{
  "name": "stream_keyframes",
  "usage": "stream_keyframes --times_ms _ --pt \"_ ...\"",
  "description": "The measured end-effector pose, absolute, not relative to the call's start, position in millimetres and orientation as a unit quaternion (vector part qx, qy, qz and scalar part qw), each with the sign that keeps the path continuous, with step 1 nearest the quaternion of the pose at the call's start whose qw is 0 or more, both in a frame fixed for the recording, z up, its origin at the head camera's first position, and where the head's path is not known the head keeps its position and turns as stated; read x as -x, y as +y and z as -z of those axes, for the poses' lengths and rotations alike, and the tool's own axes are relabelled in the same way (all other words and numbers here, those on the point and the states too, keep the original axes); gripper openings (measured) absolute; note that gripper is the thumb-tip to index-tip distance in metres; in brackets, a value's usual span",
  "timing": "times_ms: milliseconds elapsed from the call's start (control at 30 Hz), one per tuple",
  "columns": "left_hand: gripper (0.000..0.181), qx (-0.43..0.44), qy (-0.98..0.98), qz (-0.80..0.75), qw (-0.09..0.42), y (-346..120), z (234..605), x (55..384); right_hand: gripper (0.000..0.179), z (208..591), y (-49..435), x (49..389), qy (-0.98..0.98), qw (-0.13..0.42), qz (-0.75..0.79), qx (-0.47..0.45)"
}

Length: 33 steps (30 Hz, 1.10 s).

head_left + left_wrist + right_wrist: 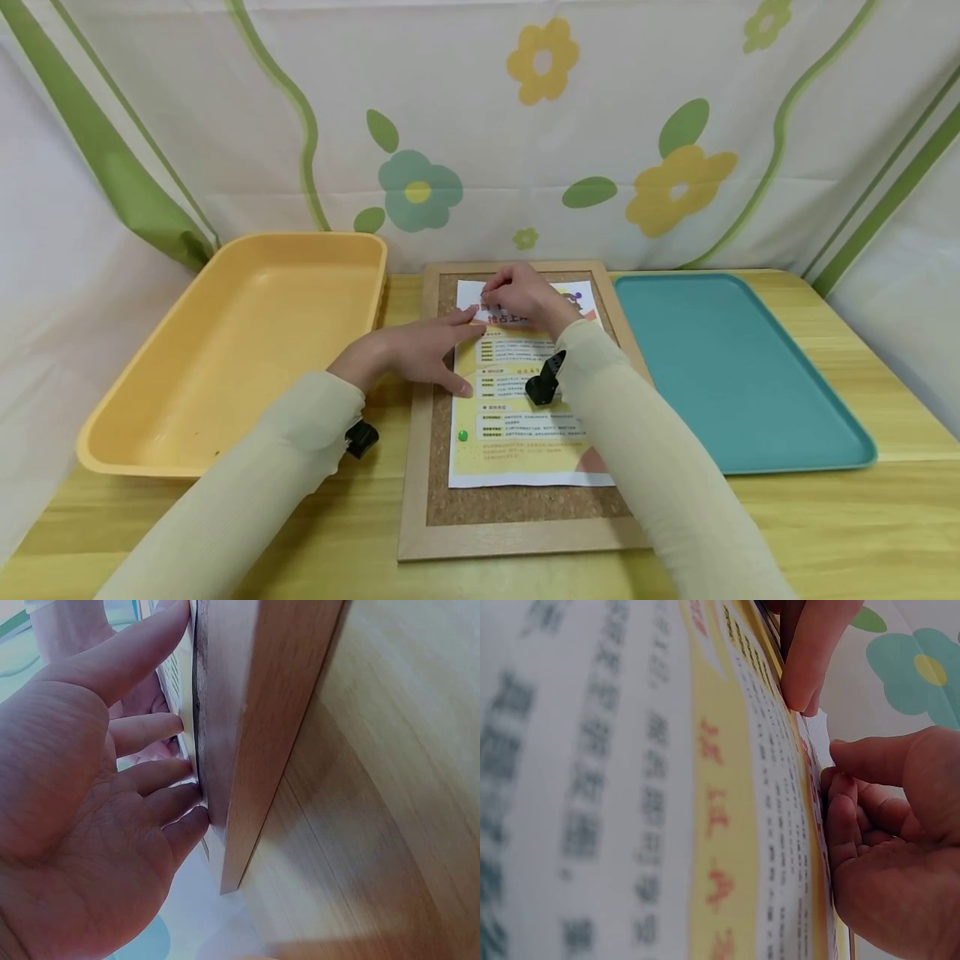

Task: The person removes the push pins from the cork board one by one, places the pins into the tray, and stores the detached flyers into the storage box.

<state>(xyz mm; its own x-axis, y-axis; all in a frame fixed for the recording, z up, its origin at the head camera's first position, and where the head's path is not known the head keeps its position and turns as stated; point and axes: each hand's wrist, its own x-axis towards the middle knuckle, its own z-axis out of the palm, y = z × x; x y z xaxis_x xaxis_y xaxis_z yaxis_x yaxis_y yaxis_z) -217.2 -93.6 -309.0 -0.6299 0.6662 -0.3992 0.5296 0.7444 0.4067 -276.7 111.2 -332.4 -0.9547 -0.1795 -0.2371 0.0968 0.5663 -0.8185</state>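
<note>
Left hand (423, 348) and right hand (521, 296) both reached onto a printed sheet (510, 400), which lay on a cork board (517, 537) with a pale wooden frame, at the middle of a wood-grain worktop (330, 550). From my distant seat I saw the left hand with thumb and fingers apart and loosely straightened, their tips touching the sheet along its upper left side, gripping nothing. Farther up, the right hand had its fingers bent close to the sheet's top left part; thumb and forefinger nearly met there, but even through the right wrist view I could not tell whether they pinched anything. A small round green pin head (462, 435) sat near the sheet's lower left corner. Left of the board I had a deep yellow tray (217, 383); right of it, a shallow teal tray (735, 367). Behind hung a white cloth (487, 167) with yellow and blue-green flowers. Cream sleeves (255, 483) covered both forearms.
</note>
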Motion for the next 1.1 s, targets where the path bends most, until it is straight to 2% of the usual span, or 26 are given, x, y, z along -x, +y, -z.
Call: stream_keyframes --times_ms 800,1100 --pt "0.100 -0.329 0.894 -0.126 0.277 -91.7 310.4 214.9 0.020 331.6 121.7 269.0 0.854 0.183 0.485 0.040" --pt "0.099 -0.334 0.893 -0.124 0.275 -87.1 313.6 213.4 0.015 328.3 136.0 257.0 0.867 0.157 0.473 0.030"
